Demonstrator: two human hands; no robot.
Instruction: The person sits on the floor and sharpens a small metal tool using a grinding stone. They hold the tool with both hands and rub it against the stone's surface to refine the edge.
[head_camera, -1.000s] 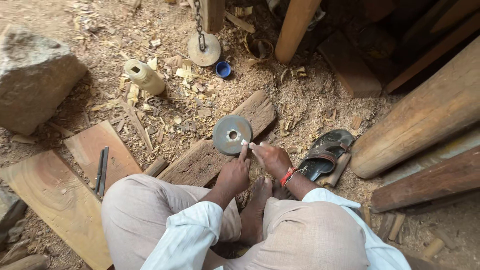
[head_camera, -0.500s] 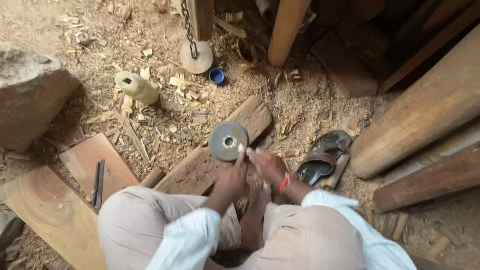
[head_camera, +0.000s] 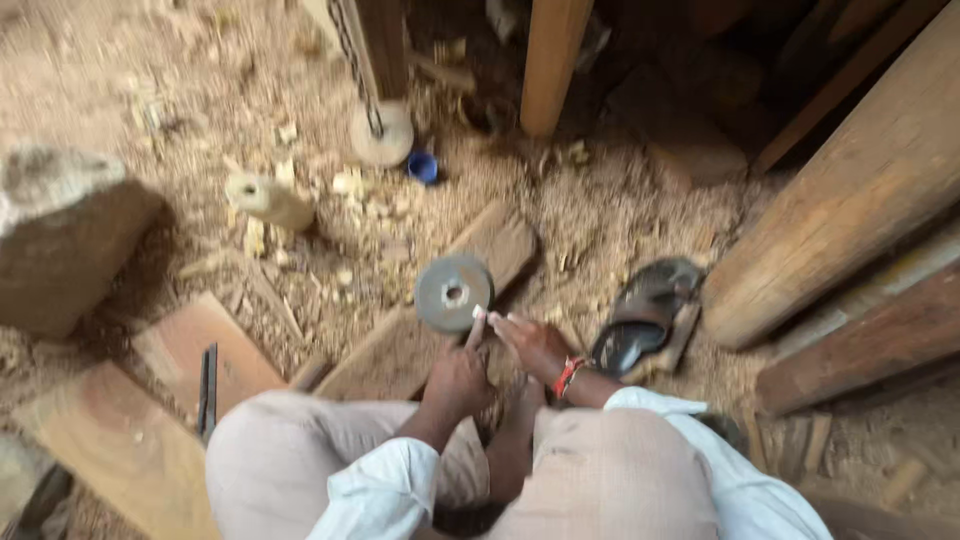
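Up front, the left hand pinches a round, grey, gritty grinding disc by its lower rim; the right hand beside it touches that rim with loosely spread fingers. Beneath both lies a rough wooden plank on sawdust; a dark sandal sits right of the right hand.

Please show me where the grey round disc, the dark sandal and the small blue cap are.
grey round disc (head_camera: 453, 293): head view, on its flat face beside the centre hole.
dark sandal (head_camera: 645, 315): head view, on the middle of its strap and sole.
small blue cap (head_camera: 423, 167): head view, on its centre.
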